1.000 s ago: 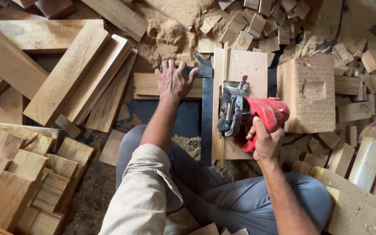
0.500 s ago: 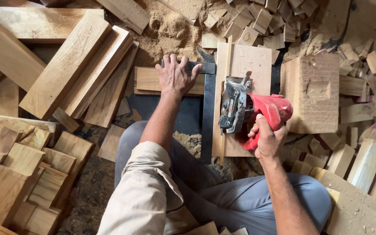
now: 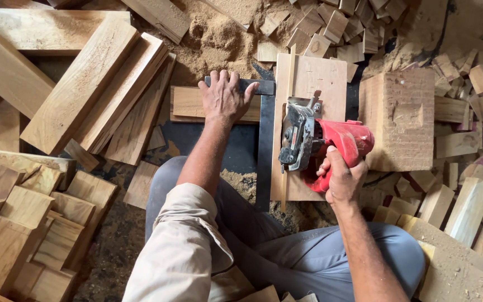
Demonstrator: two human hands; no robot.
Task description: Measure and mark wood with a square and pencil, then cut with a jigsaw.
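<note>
Here the right hand (image 3: 342,182) closes around the grip of the red saw (image 3: 322,145), probably heavy and stiff, while the left hand (image 3: 225,98) lies open and flat on the black square (image 3: 265,151) beside the board (image 3: 311,75).

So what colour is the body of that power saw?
Red, with a grey metal guard; the handheld power saw shows best in the head view.

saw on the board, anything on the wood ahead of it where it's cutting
Nothing visible does. The red saw, in the right hand, sits mid-board; the wood ahead of it is bare but for a thin strip along the cut line. The left hand rests aside on the square.
</note>
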